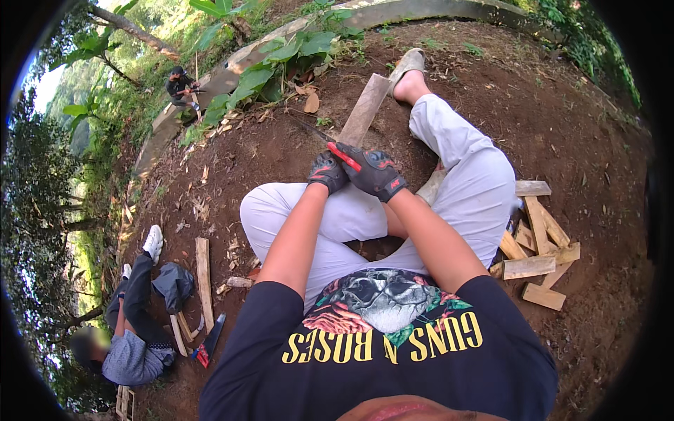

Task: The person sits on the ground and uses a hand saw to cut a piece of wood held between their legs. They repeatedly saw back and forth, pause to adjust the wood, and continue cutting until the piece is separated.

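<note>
Brown soil (pixel 576 175) covered the ground, bounded at its far side by a curved concrete kerb (pixel 414 12). To the right of the seated person lay a pile of short wood blocks (pixel 528 267). The wooden plank (pixel 365 109) stretched forward from the gloved hands, its far end near a clog-like shoe (pixel 407 64). It looked stiff, fairly light and hard to break, its dry, flat face unlikely to slip much against the gloves; the side edges close to its near end seemed the best hold, away from the blade. The red-handled tool (pixel 346 157), probably a handsaw seen edge-on, pointed forward and left; its thin blade might flex and would be sharp, so the handle was the place to grasp. The right hand (pixel 375 172) had its fingers wrapped around that handle. The left hand (pixel 328 173) sat beside it at the plank's near end, its grip hidden, so I could not tell what those fingers clasped.
</note>
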`<state>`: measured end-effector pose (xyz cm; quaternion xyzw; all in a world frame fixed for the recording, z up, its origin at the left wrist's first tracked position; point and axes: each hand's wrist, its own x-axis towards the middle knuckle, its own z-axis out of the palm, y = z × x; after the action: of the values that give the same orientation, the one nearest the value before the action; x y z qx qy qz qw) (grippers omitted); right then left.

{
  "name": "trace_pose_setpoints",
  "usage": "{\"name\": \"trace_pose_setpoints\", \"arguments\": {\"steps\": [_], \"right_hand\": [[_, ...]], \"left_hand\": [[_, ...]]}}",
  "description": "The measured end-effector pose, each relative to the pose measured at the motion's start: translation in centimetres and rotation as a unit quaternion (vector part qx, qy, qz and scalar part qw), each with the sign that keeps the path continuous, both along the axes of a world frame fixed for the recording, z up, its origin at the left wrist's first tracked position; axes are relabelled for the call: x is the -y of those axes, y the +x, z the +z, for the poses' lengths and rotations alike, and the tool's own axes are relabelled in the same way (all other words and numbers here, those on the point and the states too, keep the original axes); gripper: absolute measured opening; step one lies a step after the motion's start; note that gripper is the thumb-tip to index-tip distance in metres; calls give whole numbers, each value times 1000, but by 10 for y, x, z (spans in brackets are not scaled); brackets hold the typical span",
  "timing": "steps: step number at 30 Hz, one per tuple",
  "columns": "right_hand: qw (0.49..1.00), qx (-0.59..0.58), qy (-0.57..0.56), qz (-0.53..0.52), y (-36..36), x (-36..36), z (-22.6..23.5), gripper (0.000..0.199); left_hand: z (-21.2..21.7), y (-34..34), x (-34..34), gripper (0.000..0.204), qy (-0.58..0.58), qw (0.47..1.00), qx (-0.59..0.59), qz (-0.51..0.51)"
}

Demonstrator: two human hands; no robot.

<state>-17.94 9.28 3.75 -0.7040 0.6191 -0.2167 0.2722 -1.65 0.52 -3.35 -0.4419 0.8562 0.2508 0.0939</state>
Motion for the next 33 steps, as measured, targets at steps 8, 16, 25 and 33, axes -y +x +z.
{"name": "trace_pose_setpoints", "arguments": {"steps": [8, 16, 25, 33], "right_hand": [[996, 80, -14, 30, 25, 3, 36, 59], [991, 109, 70, -42, -26, -17, 16, 59], [998, 53, 13, 12, 4, -26, 13, 62], [996, 77, -6, -38, -1, -28, 14, 63]], "left_hand": [[-79, 55, 21, 71, -119, 989, 11, 87], [26, -32, -23, 75, 25, 981, 120, 153], [11, 14, -21, 99, 103, 968, 131, 186], [51, -6, -35, 126, 109, 962, 144, 206]]}}
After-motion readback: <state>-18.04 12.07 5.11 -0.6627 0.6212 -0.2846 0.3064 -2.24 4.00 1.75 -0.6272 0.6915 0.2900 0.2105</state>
